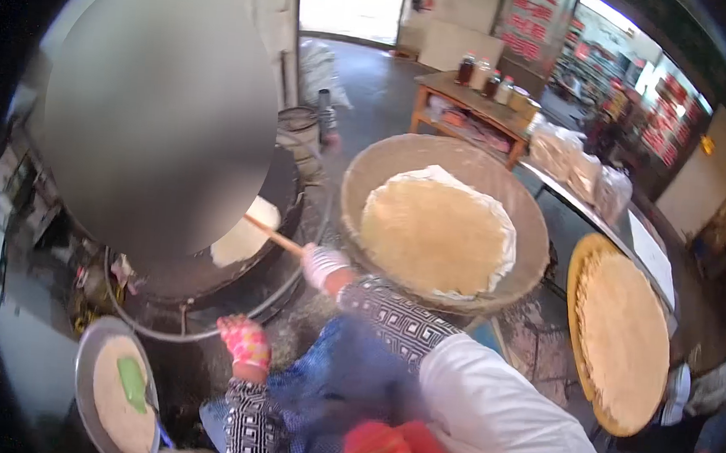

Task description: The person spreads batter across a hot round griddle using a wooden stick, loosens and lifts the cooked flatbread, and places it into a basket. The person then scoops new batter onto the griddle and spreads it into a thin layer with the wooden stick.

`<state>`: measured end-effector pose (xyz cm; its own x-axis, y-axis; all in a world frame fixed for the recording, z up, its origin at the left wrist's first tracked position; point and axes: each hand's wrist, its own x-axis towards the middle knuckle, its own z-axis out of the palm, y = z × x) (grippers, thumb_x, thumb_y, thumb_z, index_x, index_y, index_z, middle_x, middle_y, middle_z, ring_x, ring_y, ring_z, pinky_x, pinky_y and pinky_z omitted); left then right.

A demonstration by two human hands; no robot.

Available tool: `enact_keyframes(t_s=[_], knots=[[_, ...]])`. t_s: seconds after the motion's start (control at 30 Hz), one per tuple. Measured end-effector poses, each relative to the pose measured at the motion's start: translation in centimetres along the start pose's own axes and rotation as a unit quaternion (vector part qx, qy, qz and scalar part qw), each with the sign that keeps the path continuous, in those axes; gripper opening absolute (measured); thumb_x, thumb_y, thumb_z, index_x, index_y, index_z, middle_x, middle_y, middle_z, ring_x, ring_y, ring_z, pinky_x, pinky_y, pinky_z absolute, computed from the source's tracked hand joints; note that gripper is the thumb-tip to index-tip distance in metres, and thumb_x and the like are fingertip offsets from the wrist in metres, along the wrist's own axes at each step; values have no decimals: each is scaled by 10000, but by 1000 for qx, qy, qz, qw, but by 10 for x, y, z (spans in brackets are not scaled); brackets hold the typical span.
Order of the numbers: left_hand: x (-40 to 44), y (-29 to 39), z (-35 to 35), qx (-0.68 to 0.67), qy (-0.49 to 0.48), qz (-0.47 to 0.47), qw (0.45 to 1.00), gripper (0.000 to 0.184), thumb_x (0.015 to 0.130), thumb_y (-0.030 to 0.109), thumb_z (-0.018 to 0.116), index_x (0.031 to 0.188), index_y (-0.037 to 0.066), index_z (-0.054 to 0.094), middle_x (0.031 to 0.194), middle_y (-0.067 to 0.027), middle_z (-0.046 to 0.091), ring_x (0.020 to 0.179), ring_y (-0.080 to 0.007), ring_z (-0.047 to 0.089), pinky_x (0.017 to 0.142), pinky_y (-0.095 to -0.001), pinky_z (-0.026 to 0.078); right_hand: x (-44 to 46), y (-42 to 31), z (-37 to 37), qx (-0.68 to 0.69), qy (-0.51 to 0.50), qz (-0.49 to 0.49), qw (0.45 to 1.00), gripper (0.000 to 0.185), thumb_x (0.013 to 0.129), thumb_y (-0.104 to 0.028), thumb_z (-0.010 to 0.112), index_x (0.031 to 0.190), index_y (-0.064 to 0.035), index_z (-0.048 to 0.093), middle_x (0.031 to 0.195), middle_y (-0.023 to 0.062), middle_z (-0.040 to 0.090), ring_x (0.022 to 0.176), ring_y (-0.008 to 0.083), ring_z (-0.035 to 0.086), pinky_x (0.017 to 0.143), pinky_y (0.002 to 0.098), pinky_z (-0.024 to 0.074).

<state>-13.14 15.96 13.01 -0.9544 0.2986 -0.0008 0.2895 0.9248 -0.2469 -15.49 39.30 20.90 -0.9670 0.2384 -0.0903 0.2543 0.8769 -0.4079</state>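
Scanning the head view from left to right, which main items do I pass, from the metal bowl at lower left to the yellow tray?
Metal bowl → gloved left hand → gloved right hand → large round basket → yellow tray.

Pan (pixel 178 281), ahead of left-hand fingers (pixel 230 326): pale sheet (pixel 242 242) on it | basket (pixel 359 180), right of right-hand fingers (pixel 313 261): white lining (pixel 508 241), tan round (pixel 434 236) on that | wooden table (pixel 437 80), far beyond right-hand fingers: bottles (pixel 481 73) on top | pale-topped table (pixel 652 255), farther right of them: filled plastic bags (pixel 584 173)
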Motion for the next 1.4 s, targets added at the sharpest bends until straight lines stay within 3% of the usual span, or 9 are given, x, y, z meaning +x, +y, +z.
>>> enact_keyframes(t_s=[0.13, 0.27, 0.43, 0.6, 0.73, 0.9, 1.17, 1.27, 1.4], knots=[[-11, -6, -34, 12, -42, -15, 999, 508, 805, 291, 480, 1190, -38, 525, 1263, -209, 494, 1233, -366, 399, 1092, -494, 127, -15, -5, 12, -32, -34, -135, 990, 280, 887, -175, 409, 984, -13, 615, 896, 208, 651, 826, 338, 650, 713, 409, 529], [-17, -24, -19, -41, -1, 0, 999, 522, 786, 288, 494, 1187, -46, 523, 1254, -236, 490, 1229, -367, 402, 1082, -512, 154, 15, 7, 12, -8, 27, -12, 1000, 255, 885, -189, 438, 955, -33, 628, 893, 201, 652, 837, 342, 646, 712, 435, 526], [-16, -36, -12, -44, 1, -38, 998, 478, 817, 204, 445, 1210, -64, 495, 1279, -258, 463, 1240, -400, 382, 1084, -530, 139, -10, -9, 11, -68, -118, -113, 984, 320, 895, -302, 471, 1076, -51, 551, 935, 204, 640, 860, 364, 625, 740, 458, 493], [-23, -44, -26, -35, -23, -56, 998, 461, 835, 179, 406, 1221, -60, 486, 1276, -248, 471, 1250, -390, 375, 1085, -522, 141, 13, -1, -12, -45, 5, -1, 999, 273, 885, -257, 481, 962, -43, 633, 905, 194, 653, 856, 311, 646, 755, 430, 509], [-32, -66, -14, -21, 144, -28, 989, 246, 694, 238, 559, 847, 81, 672, 923, -112, 634, 993, -304, 549, 891, -470, 358, -14, -18, -21, -79, -110, -107, 985, 273, 881, -246, 485, 960, -27, 628, 823, 189, 656, 779, 322, 652, 670, 437, 522], [-20, -93, 21, -54, 30, -98, 993, 511, 795, 398, 518, 1123, 12, 585, 1259, -159, 504, 1230, -306, 396, 1059, -485, 215, 13, 14, -6, -5, 31, -31, 999, 224, 866, -151, 477, 953, -6, 624, 834, 202, 655, 783, 324, 658, 650, 423, 532], [-36, -56, 2, -101, 103, 55, 988, 593, 703, 410, 616, 1126, 1, 547, 1242, -166, 497, 1214, -353, 385, 1041, -542, 203, 16, 33, 11, 13, 40, -48, 998, 257, 855, -226, 500, 897, -5, 625, 785, 193, 651, 773, 340, 650, 654, 425, 518], [-34, -22, -13, -121, 91, 2, 988, 675, 742, 374, 616, 1231, -62, 452, 1295, -229, 450, 1248, -369, 366, 1073, -526, 163, -23, 4, -5, 8, -51, -166, 985, 279, 856, -228, 479, 957, -10, 621, 800, 205, 649, 759, 350, 647, 660, 455, 513], [-32, -36, -4, -120, 98, 30, 987, 515, 727, 310, 627, 1139, 8, 568, 1278, -162, 495, 1251, -342, 377, 1081, -503, 161, 21, 25, -3, -66, 8, -37, 997, 256, 863, -205, 469, 924, -31, 646, 859, 185, 664, 805, 311, 660, 680, 412, 533]])
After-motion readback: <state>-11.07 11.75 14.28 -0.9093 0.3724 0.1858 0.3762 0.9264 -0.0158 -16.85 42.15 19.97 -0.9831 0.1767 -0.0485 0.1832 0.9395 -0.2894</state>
